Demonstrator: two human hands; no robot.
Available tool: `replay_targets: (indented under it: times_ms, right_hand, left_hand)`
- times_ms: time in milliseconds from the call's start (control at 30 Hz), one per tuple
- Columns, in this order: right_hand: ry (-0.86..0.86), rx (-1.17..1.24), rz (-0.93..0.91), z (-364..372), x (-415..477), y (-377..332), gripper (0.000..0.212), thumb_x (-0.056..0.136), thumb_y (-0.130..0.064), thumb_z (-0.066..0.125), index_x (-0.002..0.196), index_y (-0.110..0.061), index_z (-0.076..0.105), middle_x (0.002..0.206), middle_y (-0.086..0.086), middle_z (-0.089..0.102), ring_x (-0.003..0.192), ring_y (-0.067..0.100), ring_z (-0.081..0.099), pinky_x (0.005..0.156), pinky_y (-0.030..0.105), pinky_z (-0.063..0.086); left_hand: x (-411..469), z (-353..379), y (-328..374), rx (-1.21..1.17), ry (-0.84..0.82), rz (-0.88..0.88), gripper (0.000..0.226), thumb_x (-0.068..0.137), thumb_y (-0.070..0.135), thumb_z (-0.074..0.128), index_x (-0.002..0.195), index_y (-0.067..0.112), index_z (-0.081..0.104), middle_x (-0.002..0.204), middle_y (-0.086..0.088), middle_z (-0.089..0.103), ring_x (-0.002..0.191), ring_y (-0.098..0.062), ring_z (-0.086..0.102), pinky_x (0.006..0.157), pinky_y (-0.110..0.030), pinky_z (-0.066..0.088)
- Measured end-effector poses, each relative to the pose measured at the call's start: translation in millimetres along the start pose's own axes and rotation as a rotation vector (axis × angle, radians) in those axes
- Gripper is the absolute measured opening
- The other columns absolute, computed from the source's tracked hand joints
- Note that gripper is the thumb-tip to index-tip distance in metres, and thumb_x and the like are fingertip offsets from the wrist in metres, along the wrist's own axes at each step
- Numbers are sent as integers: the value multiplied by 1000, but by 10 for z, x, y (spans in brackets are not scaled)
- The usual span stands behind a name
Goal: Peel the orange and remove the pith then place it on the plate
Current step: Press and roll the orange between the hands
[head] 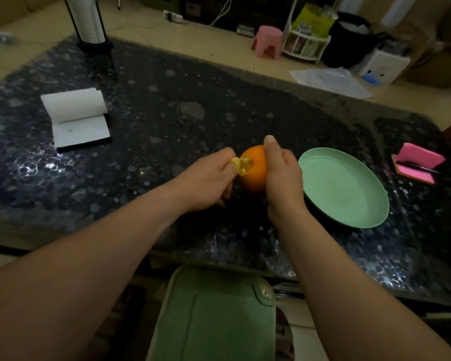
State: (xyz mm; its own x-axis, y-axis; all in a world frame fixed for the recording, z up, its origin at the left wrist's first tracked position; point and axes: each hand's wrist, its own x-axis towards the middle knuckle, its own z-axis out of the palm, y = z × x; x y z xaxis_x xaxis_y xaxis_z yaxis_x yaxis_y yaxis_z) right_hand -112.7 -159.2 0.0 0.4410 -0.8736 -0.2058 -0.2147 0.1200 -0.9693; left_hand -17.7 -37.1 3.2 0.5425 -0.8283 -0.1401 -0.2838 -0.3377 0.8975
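Orange-skinned and mostly unpeeled, the orange [254, 169] sits between both hands over the dark, pebble-patterned table [167, 113], just left of the pale green plate [344, 188] and apart from it. The right hand [281, 175] grips the fruit from its right side, with the thumb stretched up over the top and the other fingers hidden behind it. The left hand [206, 181] pinches a small torn flap of peel [242, 165], pale yellow on its inner face, at the fruit's left side. The flap looks attached to the orange, though the dim light makes that hard to confirm. A white notepad [76, 118] lies well away at the left. A pink pad [419, 162] with a pen [417, 167] on it sits beyond the plate at the right.
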Motion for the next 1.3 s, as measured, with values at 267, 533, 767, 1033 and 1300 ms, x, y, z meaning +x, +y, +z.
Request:
replay_targets:
  times_ms: [267, 533, 767, 1033, 1300]
  right_hand:
    - [-101, 63, 121, -34, -7, -2, 40, 96, -68, 62, 108, -30, 65, 115, 6, 72, 100, 28, 75, 89, 52, 65]
    - [-257, 384, 422, -60, 43, 30, 70, 92, -70, 64, 126, -9, 69, 102, 20, 79, 78, 33, 76, 99, 59, 59]
    - [-352, 587, 585, -135, 49, 46, 69, 93, -69, 62, 117, -5, 73, 98, 20, 75, 70, 30, 72, 65, 38, 61]
    - [-222, 643, 609, -284, 149, 55, 76, 88, -70, 68, 139, -14, 62, 118, 23, 77, 90, 39, 78, 62, 38, 63]
    - [-117, 558, 583, -277, 135, 47, 61, 91, -66, 69, 128, -19, 59, 114, 22, 74, 98, 42, 77, 66, 41, 64]
  left_hand:
    - [52, -53, -58, -60, -38, 6, 28, 112, 39, 50, 95, 17, 55, 78, -10, 69, 79, -31, 76, 77, -57, 65]
    - [19, 17, -13, -455, 8, 13, 21, 112, 21, 49, 96, 10, 58, 67, -9, 62, 72, -22, 67, 70, -34, 63]
    - [38, 95, -1, -710, -57, -71, 26, 111, 24, 48, 87, 19, 57, 68, -5, 58, 70, -17, 60, 74, -35, 57]
    - [89, 52, -107, -436, -23, -134, 28, 113, 34, 49, 105, 15, 68, 83, -3, 68, 71, -13, 60, 69, -28, 54]
    - [197, -11, -283, 388, -49, -82, 48, 105, 41, 42, 150, 36, 58, 146, -4, 55, 136, -22, 52, 117, -38, 41]
